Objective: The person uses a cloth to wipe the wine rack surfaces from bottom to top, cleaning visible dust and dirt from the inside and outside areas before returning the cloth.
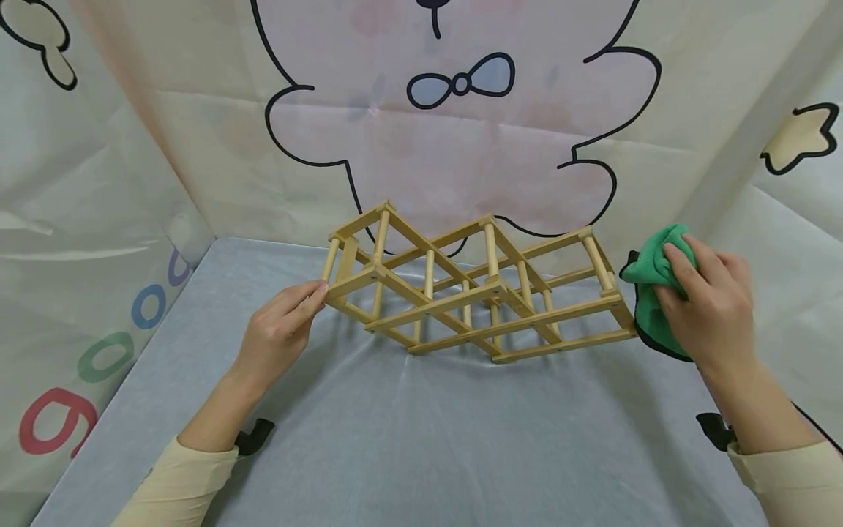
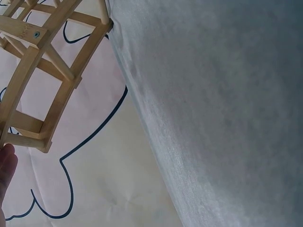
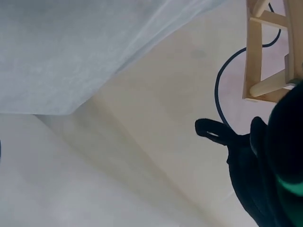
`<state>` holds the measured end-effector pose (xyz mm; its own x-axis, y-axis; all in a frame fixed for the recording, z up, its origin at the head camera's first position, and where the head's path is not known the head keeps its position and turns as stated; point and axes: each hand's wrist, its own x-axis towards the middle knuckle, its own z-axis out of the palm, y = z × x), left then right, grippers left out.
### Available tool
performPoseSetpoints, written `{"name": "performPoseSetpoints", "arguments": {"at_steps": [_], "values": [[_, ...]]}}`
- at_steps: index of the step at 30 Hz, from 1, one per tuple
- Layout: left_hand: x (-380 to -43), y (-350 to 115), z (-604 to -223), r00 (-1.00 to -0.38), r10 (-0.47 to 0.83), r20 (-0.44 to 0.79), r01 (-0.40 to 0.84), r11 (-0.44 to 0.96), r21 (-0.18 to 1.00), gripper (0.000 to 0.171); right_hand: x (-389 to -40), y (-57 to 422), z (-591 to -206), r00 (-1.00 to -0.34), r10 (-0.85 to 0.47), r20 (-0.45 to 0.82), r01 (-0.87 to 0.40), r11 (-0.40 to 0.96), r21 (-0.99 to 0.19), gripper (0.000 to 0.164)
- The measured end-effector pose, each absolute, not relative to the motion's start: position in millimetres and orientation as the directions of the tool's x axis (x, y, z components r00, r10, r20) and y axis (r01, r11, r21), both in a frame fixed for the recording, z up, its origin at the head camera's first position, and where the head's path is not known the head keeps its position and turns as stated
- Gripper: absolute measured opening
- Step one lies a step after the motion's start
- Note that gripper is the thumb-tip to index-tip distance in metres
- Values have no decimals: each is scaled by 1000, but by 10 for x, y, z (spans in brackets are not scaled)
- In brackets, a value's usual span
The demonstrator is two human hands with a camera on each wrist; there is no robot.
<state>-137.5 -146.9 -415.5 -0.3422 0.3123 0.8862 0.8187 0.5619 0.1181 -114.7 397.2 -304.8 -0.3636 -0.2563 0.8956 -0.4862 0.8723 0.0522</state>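
A folding wooden lattice rack [image 1: 495, 288], made of slats and round dowels, stands opened out in a zigzag across the middle of the head view. My left hand [image 1: 279, 333] pinches its left end by the corner; in the left wrist view, fingertips [image 2: 5, 165] show beside the rack's end dowel. Bunched in my right hand [image 1: 714, 315] is a green cloth [image 1: 661, 260] with black edging, close against the rack's right end. The right wrist view shows the cloth's dark edge and loop [image 3: 215, 130] near the rack. Whether the rack's underside touches the table cannot be told.
A grey-blue cloth covers the table [image 1: 474, 432]. Behind it hangs a pale printed sheet [image 1: 217, 139] with a cartoon figure and bow tie; similar sheets close off both sides. Dark straps [image 1: 255, 437] show at both wrists.
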Motion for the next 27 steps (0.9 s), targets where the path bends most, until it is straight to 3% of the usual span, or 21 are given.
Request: {"name": "performPoseSetpoints", "arguments": {"at_steps": [11,27], "values": [[-1379,-1479,-4154,-337,321,885,819,564,108,29,-1427,4139,-3081,-439,-442,782,-565,813,142,47],[-1382,-1477,-4164,-335,319,887,817,568,105,29,-1573,4117,-3113,-464,-549,695,-604,770,205,60]]}}
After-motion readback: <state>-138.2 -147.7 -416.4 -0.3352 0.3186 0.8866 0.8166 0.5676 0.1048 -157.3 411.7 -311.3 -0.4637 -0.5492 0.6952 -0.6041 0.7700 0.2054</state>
